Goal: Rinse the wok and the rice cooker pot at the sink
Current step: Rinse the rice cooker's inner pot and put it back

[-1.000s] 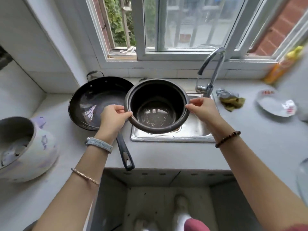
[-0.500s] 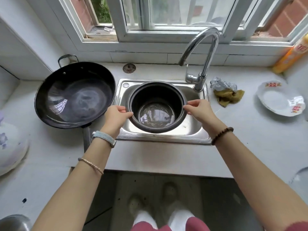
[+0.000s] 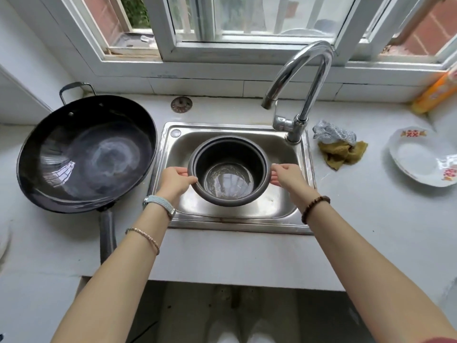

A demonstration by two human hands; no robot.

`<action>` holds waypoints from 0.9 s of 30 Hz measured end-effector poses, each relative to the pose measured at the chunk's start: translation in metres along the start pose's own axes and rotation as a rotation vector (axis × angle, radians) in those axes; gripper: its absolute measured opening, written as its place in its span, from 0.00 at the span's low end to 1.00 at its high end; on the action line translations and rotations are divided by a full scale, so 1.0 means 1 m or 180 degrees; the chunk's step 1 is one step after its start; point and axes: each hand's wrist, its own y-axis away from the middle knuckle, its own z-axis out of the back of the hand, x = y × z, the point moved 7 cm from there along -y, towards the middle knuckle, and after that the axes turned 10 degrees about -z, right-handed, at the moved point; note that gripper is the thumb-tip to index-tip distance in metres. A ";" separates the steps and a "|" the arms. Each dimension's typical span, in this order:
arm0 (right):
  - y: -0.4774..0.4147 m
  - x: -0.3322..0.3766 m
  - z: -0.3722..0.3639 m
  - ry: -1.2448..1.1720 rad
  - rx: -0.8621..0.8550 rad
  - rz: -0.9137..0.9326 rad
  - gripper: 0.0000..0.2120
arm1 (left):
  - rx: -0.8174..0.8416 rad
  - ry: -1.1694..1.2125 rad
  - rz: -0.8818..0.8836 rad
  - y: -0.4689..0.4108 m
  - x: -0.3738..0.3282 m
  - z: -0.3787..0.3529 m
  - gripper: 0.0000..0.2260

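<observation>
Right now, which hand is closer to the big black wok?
Left. The left hand grips the rice cooker pot on the rim side facing the wok; the right hand holds the far rim, beyond the pot.

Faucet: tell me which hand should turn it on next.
Right, probably. The faucet base stands at the sink's back-right corner, nearer the right hand. The left hand grips the pot rim on the far side and could steady it.

Rice cooker pot (image 3: 228, 154) held by its rim inside the steel sink (image 3: 286, 206), left hand (image 3: 176, 180) and right hand (image 3: 286, 177) gripping opposite sides. Wok (image 3: 86, 154) resting left on the counter (image 3: 371, 219), just beside the sink.
</observation>
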 end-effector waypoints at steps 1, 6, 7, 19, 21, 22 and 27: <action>-0.007 -0.003 -0.002 -0.0066 -0.0005 -0.0070 0.09 | 0.0025 0.0008 0.0022 -0.007 0.004 -0.004 0.17; -0.042 -0.026 -0.016 0.0037 -0.0171 -0.0372 0.08 | 0.0273 -0.0220 0.0109 -0.032 0.023 -0.027 0.13; -0.051 -0.031 -0.018 0.0083 -0.0216 -0.0401 0.06 | 0.0302 -0.0253 0.0115 -0.036 0.027 -0.030 0.13; -0.085 -0.053 -0.026 -0.0005 -0.0452 -0.0621 0.04 | 0.0022 -0.0381 0.0279 -0.051 0.048 -0.052 0.09; -0.084 -0.052 -0.025 -0.0040 -0.0434 -0.0648 0.04 | -0.0013 -0.0346 0.0307 -0.050 0.052 -0.053 0.10; -0.084 -0.052 -0.025 -0.0055 -0.0424 -0.0657 0.04 | -0.0014 -0.0340 0.0304 -0.050 0.053 -0.053 0.10; -0.083 -0.054 -0.024 -0.0158 -0.0303 -0.0697 0.03 | 0.0079 -0.0363 0.0362 -0.045 0.056 -0.054 0.11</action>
